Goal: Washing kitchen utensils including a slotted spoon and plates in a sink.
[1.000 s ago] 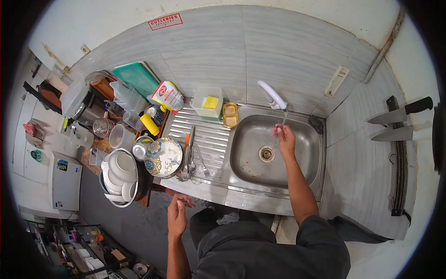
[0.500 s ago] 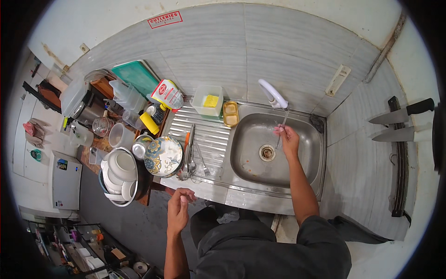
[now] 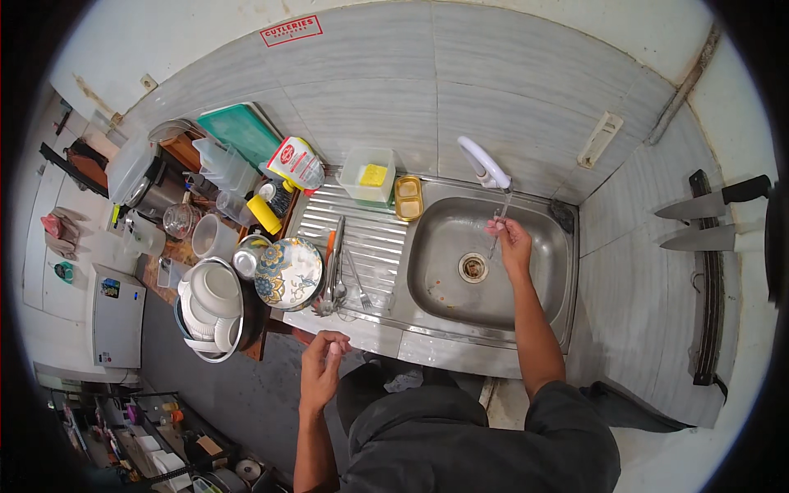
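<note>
My right hand (image 3: 511,240) is over the sink basin (image 3: 440,279), just below the white faucet (image 3: 485,164). A thin stream of water (image 3: 507,200) runs down onto its pinched fingers. Something slender and shiny (image 3: 493,246) shows below the fingertips; whether it is a utensil or falling water I cannot make out. My left hand (image 3: 322,366) hovers in front of the counter edge, loosely curled with its fingers apart from the thumb and nothing visible in it. Nearest to it on the drainboard lie a fork (image 3: 360,285) and tongs (image 3: 332,271).
Left of the basin are a patterned plate (image 3: 289,275), a pot of white bowls (image 3: 215,297), a clear tub (image 3: 358,168) with a yellow sponge (image 3: 374,175), a gold tray (image 3: 408,199) and a soap pouch (image 3: 297,163). Knives (image 3: 699,238) hang on the right wall.
My left hand has shifted very slightly to the right. My right hand stays under the running water, its fingers a little lower and turned slightly.
</note>
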### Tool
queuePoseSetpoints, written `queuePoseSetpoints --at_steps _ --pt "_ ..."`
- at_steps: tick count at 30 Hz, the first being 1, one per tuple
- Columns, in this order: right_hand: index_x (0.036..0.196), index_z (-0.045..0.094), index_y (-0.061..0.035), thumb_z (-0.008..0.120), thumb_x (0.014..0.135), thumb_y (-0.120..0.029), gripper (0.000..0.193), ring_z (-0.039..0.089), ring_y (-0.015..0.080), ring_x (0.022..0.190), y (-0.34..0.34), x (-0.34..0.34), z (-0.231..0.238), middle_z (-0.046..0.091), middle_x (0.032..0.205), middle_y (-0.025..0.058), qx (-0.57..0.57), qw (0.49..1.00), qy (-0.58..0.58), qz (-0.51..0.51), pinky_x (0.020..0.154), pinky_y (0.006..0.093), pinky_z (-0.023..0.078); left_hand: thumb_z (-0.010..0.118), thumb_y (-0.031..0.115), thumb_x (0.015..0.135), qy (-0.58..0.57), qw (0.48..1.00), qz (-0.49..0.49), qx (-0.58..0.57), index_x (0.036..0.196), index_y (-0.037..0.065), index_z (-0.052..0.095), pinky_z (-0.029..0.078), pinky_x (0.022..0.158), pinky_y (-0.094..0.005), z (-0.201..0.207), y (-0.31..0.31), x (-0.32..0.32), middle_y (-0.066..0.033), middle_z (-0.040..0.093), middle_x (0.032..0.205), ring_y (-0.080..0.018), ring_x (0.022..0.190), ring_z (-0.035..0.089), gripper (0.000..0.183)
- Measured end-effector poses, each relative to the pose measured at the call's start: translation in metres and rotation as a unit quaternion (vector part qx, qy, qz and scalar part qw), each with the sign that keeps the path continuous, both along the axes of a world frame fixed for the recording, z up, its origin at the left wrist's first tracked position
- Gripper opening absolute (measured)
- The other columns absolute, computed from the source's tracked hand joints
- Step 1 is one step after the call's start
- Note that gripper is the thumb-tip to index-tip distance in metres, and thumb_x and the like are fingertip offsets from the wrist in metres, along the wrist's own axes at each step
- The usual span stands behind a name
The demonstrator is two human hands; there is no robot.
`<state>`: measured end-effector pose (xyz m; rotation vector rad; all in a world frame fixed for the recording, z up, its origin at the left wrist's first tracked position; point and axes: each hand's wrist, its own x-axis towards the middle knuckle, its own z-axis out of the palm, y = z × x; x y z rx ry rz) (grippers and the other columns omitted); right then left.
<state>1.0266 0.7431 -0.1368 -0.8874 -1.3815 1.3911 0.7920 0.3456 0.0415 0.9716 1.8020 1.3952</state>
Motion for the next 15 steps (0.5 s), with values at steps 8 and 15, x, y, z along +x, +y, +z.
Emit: queuePoseSetpoints --at_steps 8,15 --pt "0.122 0.066 0.001 0.058 0.107 -0.012 0.021 0.069 0.0146 0.087 0.019 -0.008 0.013 0.074 0.104 0.01 0.007 0.999 -0.028 0.023 0.08 0.0297 0.056 0.051 0.026 0.111 0.027 0.998 -0.015 -0.048 0.108 -0.001 0.063 0.048 0.084 -0.0284 -0.006 -0.011 -0.007 -0.0059 0.065 0.096 -0.0129 0.09 0.06 0.03" --pt "0.12 0.067 -0.003 0.054 0.107 -0.017 0.023 0.069 0.0225 0.086 0.077 -0.017 -0.006 0.071 0.106 0.013 0.247 0.936 -0.251 -0.023 0.079 0.0374 0.055 0.058 0.019 0.107 0.037 0.998 0.04 -0.02 0.107 -0.002 0.066 0.052 0.083 -0.0307 -0.006 -0.024 -0.012 -0.0088 0.07 0.097 -0.015 0.09 0.066 0.023"
